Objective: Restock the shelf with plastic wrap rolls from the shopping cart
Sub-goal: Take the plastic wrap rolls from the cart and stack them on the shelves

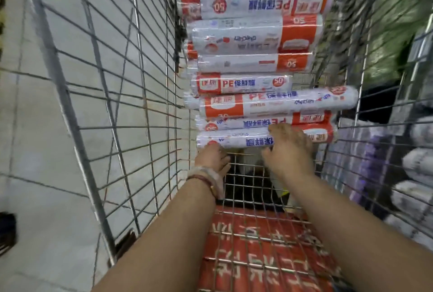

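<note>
Both hands were down in the shopping cart (131,94), at the near end of a row of plastic wrap rolls (257,62) that lay crosswise, one against the next, from the hands to the far end; no shelf to be filled could be clearly made out, only blurred goods (412,165) beyond the right side of the cart. The right hand (289,148) lay over the nearest roll (234,139), fingers curled across its top and thumb under its near edge, so it gripped that roll near the middle; the left hand (214,158), a bracelet (203,180) at the wrist, reached under the roll's left end, and whether its fingers had closed there I could not tell, since they were hidden. Each roll looked like a stiff, light tube in glossy film; the film would likely be slippery, so a hold round the body near each end, or one firm grasp at the middle, seemed safest. The neighbours touched it and one longer roll (278,103) stuck out to the right, so lifting straight up seemed wise; otherwise the row might shift.
</note>
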